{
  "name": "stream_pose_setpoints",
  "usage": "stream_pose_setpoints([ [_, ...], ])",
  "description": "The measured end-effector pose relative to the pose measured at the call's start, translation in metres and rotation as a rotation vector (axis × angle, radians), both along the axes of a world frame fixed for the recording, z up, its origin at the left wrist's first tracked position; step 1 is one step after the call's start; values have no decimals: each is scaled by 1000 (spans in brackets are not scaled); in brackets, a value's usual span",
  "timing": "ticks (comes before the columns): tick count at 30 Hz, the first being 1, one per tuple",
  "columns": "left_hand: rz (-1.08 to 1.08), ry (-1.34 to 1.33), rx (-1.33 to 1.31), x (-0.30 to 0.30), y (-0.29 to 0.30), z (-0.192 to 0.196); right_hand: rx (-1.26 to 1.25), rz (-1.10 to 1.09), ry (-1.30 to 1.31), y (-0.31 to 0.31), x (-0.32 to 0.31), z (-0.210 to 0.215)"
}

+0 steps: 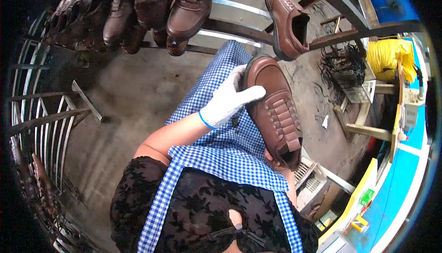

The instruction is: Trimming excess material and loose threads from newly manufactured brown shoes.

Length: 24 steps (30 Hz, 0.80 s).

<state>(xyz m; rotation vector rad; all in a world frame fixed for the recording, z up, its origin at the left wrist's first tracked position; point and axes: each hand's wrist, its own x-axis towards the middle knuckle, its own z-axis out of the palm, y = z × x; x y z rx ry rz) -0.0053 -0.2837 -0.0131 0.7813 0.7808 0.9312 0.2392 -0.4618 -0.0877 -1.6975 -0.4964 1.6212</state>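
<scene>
A brown leather shoe [276,110] with strap-like bands across its top is held up in front of my checked apron, toe away from me. My left hand [235,91], in a white glove with a blue cuff, grips it near the toe. The thumb lies on the upper, and the other fingers are hidden behind the sole edge. At the heel end my right hand [271,160] grips the shoe from below. Mostly the shoe hides this hand; only some bare fingers show. Just beyond the toe, a second brown shoe [287,20] rests on the metal rack.
Several brown shoes [191,8] crowd the dark metal rack [239,31] at the far left. To the right runs a workbench with a blue top [405,179], with a yellow cloth [391,59] near its far end. A crate with dark strips [345,71] stands beside it.
</scene>
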Motion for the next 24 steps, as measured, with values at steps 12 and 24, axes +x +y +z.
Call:
stream_pose_setpoints([
  [12,-56,277,104,-31,18,6,-128,-509,407,40,-16,45],
  [24,59,-81,-210,-120,-16,2,904,215,-640,197,-40,67],
])
